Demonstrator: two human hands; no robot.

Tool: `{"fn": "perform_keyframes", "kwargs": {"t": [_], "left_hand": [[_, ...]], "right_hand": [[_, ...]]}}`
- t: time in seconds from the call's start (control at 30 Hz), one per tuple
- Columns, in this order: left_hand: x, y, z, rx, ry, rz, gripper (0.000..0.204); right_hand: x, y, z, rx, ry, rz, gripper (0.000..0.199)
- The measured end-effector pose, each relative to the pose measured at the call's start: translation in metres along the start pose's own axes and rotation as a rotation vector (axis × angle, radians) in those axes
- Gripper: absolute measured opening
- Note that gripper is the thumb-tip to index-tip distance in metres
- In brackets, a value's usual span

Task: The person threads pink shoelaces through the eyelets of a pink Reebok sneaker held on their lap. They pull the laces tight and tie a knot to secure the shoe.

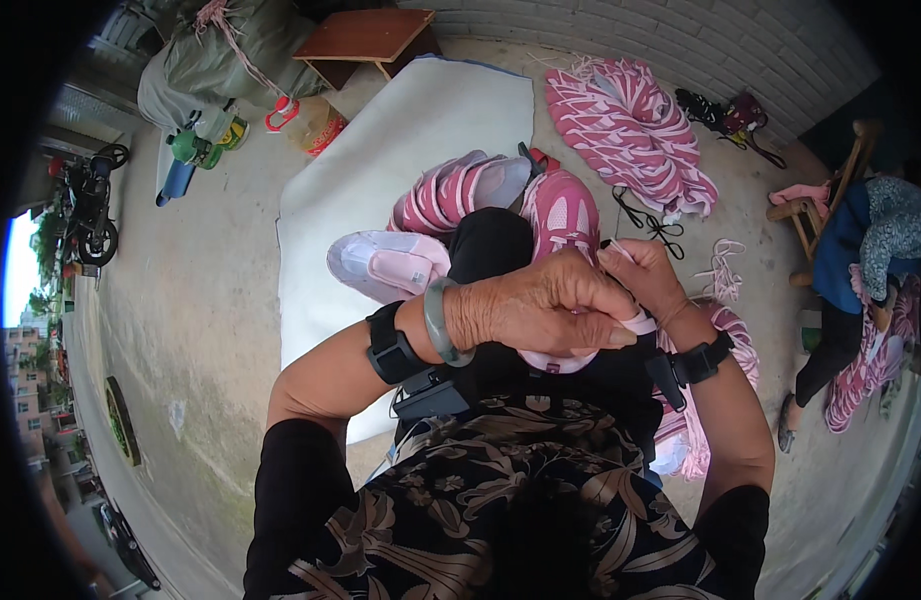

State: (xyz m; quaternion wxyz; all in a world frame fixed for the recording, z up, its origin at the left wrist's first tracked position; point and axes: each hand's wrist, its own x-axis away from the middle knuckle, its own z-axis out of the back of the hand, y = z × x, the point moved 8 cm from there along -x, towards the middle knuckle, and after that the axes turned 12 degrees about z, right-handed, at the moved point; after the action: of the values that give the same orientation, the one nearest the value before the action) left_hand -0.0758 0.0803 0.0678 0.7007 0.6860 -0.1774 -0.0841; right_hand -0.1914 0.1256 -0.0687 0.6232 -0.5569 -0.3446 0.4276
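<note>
Across my lap, a pink shoe (pixel 563 215) points away from me, partly covered by my hands. Closed in a pinch over its near end, my left hand (pixel 545 308) grips a pale pink shoelace (pixel 640 322). Just right of it, my right hand (pixel 648 278) is closed too, with a bit of pale lace showing at its thumb and fingertips. Left of the shoe lies a row of nested pink shoe uppers (pixel 450 192). A single pale-lined upper (pixel 385 262) rests nearer, beside my knee.
A white sheet (pixel 380 150) covers the ground ahead. Beyond lie a heap of pink uppers (pixel 630 140), black cords (pixel 652 222), a brown low table (pixel 365 35) and a red-handled jug (pixel 308 125). Another person (pixel 895 230) sits at right by a wooden chair (pixel 838 185).
</note>
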Motion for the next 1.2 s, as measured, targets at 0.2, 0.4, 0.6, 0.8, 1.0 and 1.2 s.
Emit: {"fn": "perform_keyframes", "kwargs": {"t": [0.2,0.4,0.6,0.8,1.0,1.2], "left_hand": [[-0.002,0.021,0.009,-0.018,0.105,-0.201,0.022],[0.006,0.027,0.011,-0.167,0.104,-0.239,0.023],[0.041,-0.046,0.015,0.037,0.116,0.172,0.021],[0.110,-0.095,0.039,0.115,0.310,0.413,0.022],[0.194,-0.131,0.138,0.206,0.994,0.377,0.003],[0.104,-0.100,0.097,-1.068,0.933,0.327,0.017]], "right_hand": [[0.016,-0.053,-0.034,0.403,-0.045,0.391,0.037],[0.004,-0.065,-0.044,0.410,-0.087,0.487,0.026],[0.092,-0.062,-0.012,0.147,-0.064,-0.042,0.012],[0.187,-0.021,0.109,0.369,0.269,-0.228,0.022],[0.195,0.030,0.144,0.985,0.189,-0.212,0.025],[0.069,-0.045,0.008,0.905,0.253,0.254,0.050]]}}
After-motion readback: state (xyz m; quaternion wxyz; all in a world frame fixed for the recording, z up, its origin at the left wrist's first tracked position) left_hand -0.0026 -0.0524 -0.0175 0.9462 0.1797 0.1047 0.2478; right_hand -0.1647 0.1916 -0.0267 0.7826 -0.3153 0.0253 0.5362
